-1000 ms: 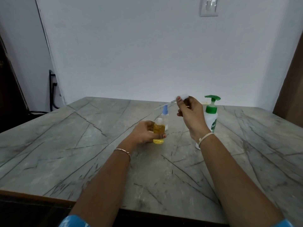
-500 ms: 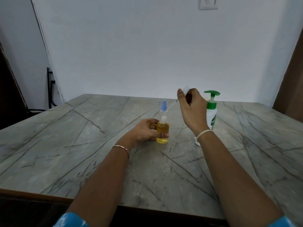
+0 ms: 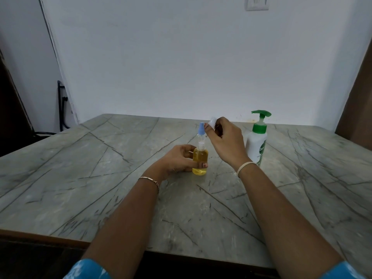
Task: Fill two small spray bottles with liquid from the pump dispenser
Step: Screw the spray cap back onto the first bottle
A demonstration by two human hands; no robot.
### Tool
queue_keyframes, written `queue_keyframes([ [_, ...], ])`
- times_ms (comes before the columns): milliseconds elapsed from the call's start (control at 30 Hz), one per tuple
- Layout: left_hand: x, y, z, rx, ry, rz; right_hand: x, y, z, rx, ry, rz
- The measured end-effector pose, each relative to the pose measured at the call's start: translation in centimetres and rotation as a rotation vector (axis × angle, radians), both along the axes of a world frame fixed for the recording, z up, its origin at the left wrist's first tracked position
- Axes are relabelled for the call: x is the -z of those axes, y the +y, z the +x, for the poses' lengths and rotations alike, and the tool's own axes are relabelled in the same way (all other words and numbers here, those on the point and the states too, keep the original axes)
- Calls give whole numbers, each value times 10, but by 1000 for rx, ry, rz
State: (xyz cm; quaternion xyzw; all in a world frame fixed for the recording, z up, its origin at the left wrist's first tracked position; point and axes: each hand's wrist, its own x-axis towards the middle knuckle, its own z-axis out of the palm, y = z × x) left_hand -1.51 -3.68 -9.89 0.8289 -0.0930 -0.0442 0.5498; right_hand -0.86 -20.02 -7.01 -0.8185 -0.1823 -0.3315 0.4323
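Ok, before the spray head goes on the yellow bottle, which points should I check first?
1. Yellow-filled spray bottle stands upright on the marble table: ok.
2. Left hand grips the bottle's body: ok.
3. Right hand pinches the white spray head: ok.
4. Spray head lined up over the bottle's neck: not ok, it is higher and off to the right.
5. Dip tube aimed into the neck: cannot tell, the tube is not clearly visible.
6. Blue-capped spray bottle behind is out of the way: cannot tell, it looks close to the right thumb.
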Motion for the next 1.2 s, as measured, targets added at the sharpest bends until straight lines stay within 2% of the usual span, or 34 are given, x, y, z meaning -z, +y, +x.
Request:
queue_keyframes([
  [100, -1, 0, -1, 0, 5, 10, 3, 0, 3, -37, 31, -47],
  [433, -2, 0, -2, 1, 8, 17, -6, -8, -2, -236, 237, 10],
  [667, -4, -1, -5, 21, 9, -15, -2, -7, -1, -320, 307, -113],
  [800, -3, -1, -5, 29, 13, -106, -2, -11, 2, -359, 360, -156],
  [1200, 1, 1, -3, 46, 8, -170, -1, -16, 1, -490, 417, -17],
])
